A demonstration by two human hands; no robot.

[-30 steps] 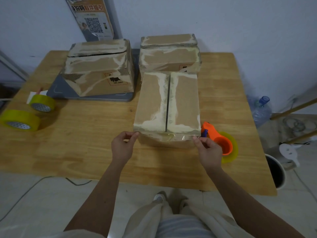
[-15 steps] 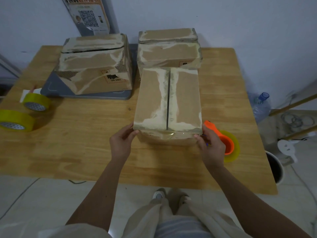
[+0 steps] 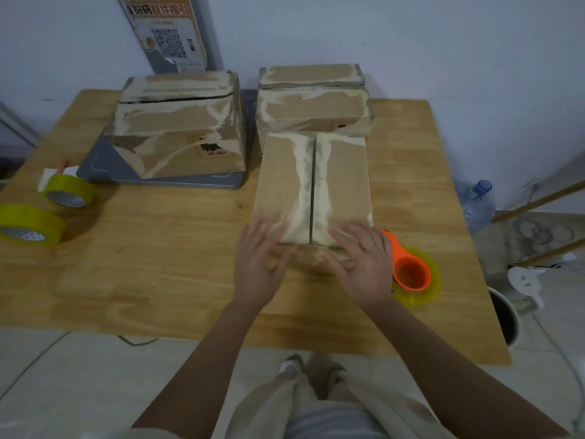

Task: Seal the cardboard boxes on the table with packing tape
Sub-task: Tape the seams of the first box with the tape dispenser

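Note:
A closed cardboard box (image 3: 313, 182) with a centre seam and torn tape marks lies near the table's front. My left hand (image 3: 258, 264) lies flat with spread fingers over the box's near left corner. My right hand (image 3: 364, 264) presses flat on the near right corner and front face. Both hands look blurred. An orange tape dispenser (image 3: 408, 267) with a yellow roll lies just right of my right hand, untouched.
Two more worn boxes stand at the back: one (image 3: 180, 128) on a grey scale (image 3: 164, 182), another (image 3: 313, 103) behind the near box. Two yellow tape rolls (image 3: 68, 191) (image 3: 28, 223) lie at the left. A water bottle (image 3: 478, 204) and a bin (image 3: 503, 318) stand right of the wooden table (image 3: 158, 264).
Both hands left the pinched strip at the box's front corners and now lie flat with spread fingers over the near end. The camera has moved closer.

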